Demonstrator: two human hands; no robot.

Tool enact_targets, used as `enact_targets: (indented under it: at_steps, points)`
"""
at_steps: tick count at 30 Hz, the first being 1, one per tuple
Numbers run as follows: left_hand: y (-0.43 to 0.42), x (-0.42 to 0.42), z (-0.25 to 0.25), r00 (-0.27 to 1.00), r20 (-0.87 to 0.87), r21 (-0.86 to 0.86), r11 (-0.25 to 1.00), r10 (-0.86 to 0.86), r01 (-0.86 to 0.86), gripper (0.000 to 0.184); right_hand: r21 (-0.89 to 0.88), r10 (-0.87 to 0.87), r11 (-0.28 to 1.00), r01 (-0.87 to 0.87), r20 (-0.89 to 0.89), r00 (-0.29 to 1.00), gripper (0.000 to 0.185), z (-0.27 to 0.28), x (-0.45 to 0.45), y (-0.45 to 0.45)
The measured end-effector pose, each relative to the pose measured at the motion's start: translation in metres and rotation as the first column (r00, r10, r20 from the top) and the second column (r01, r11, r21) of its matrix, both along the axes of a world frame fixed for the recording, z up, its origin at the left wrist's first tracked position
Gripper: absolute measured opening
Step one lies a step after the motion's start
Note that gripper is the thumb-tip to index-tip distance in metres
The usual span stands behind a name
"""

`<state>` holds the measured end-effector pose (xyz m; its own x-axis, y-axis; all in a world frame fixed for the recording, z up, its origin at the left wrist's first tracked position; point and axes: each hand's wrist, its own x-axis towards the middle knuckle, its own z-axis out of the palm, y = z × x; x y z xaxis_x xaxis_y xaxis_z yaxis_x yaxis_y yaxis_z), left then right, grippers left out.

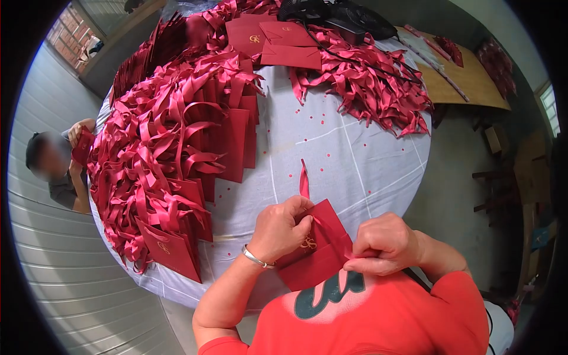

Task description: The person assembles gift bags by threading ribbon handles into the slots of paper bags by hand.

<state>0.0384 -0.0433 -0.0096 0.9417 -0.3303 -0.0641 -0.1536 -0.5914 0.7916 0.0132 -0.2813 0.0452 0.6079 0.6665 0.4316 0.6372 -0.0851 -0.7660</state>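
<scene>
A dark red paper gift bag (322, 263) with gold lettering lies in front of my chest at the near edge of the table. My left hand (282, 228), with a silver bangle on its wrist, is closed in a pinch on a red ribbon (304, 183) at the bag's upper part. The ribbon's loose end points up past my fingers. At the bag's right side, my right hand (384, 244) is closed on another stretch of the ribbon, its fingers curled. What lies inside that fist is hidden.
Many ribboned red bags (231, 145) stand packed on the left of the round cloth-covered table (349, 160). More ribbons (378, 83) and flat bags (290, 44) lie at the back, beside a black object (349, 21). Small red dots dot the cloth. Another person (59, 171) holds a red item at left.
</scene>
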Motion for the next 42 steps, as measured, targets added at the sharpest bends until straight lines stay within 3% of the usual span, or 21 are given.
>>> enact_targets:
  at_steps: [2,3,6,10,12,13,14,16,17,18,20,21,22,24,27,29,30,32,37,39,42]
  points:
    - [0.000,0.000,-0.001,1.000,0.013,-0.023,1.000,0.007,-0.007,0.021,-0.024,-0.074,0.997,0.070,-0.266,0.961,0.015,0.012,-0.004,-0.001]
    - [-0.001,0.000,-0.002,1.000,0.021,-0.048,0.999,0.012,-0.011,0.019,0.086,-0.012,0.995,0.055,-0.431,0.902,0.023,0.010,-0.006,-0.005]
    - [0.000,0.000,-0.001,0.999,-0.048,-0.030,0.999,0.014,-0.015,0.023,0.229,0.302,0.951,-0.206,-0.560,0.771,0.021,0.016,0.003,-0.019]
    - [0.002,0.001,-0.001,1.000,-0.013,-0.015,1.000,-0.005,0.005,0.024,0.523,0.475,0.848,-0.091,-0.671,0.570,0.037,0.019,0.002,-0.020]
    - [0.004,0.002,0.002,0.998,-0.052,-0.048,0.998,-0.031,0.029,0.027,0.482,0.311,0.876,0.017,-0.591,0.744,0.042,0.018,0.000,-0.017]
    - [0.004,0.003,0.005,0.998,-0.053,-0.053,0.998,-0.026,0.023,0.027,0.500,0.219,0.866,0.009,-0.396,0.892,0.035,0.009,0.006,-0.011]
    - [0.006,0.003,0.007,0.997,-0.074,-0.061,0.998,-0.032,0.028,0.028,0.498,0.224,0.867,0.005,-0.398,0.889,0.035,0.006,0.010,-0.012]
    - [0.009,0.003,0.008,0.995,-0.092,-0.069,0.997,-0.030,0.024,0.029,0.427,0.085,0.904,-0.017,-0.140,0.987,0.026,0.002,0.017,-0.013]
    - [0.010,0.003,0.006,0.997,-0.066,-0.053,0.998,-0.040,0.036,0.028,0.418,0.025,0.906,0.061,-0.197,0.980,0.012,0.001,0.014,-0.014]
    - [0.011,0.003,0.005,0.998,-0.042,-0.037,0.998,-0.050,0.049,0.027,0.418,0.032,0.907,0.054,-0.196,0.980,0.012,0.003,0.015,-0.011]
    - [0.014,0.003,0.014,0.997,-0.026,0.005,0.998,-0.069,0.069,0.025,0.389,-0.219,0.888,0.244,-0.110,0.970,0.008,0.011,0.015,-0.001]
    - [0.016,0.003,0.017,0.995,-0.010,0.047,0.994,-0.095,0.095,0.024,0.408,-0.200,0.888,0.211,-0.068,0.977,0.013,0.010,0.020,0.001]
    - [0.017,0.004,0.017,0.996,-0.010,0.046,0.995,-0.094,0.094,0.024,0.485,-0.080,0.856,0.180,-0.220,0.972,0.012,0.009,0.021,0.004]
    - [0.017,0.005,0.017,0.978,-0.200,-0.185,0.982,-0.062,0.024,0.023,0.536,0.131,0.832,0.140,-0.437,0.890,0.017,0.011,0.025,0.004]
    - [0.008,0.003,0.013,0.982,-0.189,-0.287,0.956,0.008,-0.063,0.022,0.249,-0.045,0.925,0.287,-0.679,0.733,0.023,0.018,0.030,0.012]
    - [0.005,0.000,0.012,0.985,-0.172,-0.287,0.957,-0.004,-0.046,0.021,0.023,-0.196,0.980,0.199,-0.092,0.976,0.023,0.001,0.046,0.020]
    - [0.004,-0.002,0.012,0.988,-0.155,-0.284,0.958,-0.015,-0.030,0.021,0.030,-0.214,0.976,0.214,0.004,0.977,0.016,-0.012,0.051,0.026]
    - [0.005,-0.001,0.014,0.979,-0.202,-0.305,0.952,-0.028,-0.036,0.020,-0.067,-0.202,0.978,0.196,-0.088,0.975,0.015,-0.025,0.047,0.032]
    - [0.015,0.003,0.009,0.978,-0.191,-0.373,0.928,-0.088,0.011,0.019,-0.141,-0.237,0.958,0.248,0.085,0.968,0.017,-0.042,0.046,0.033]
    - [0.021,0.006,0.020,0.989,-0.005,-0.192,0.971,-0.147,0.144,0.024,-0.141,-0.223,0.963,0.229,0.056,0.973,0.025,-0.043,0.046,0.030]
    - [0.037,0.012,0.025,0.977,0.009,-0.083,0.973,-0.214,0.214,0.031,-0.146,-0.220,0.964,0.224,0.042,0.975,0.025,-0.042,0.048,0.027]
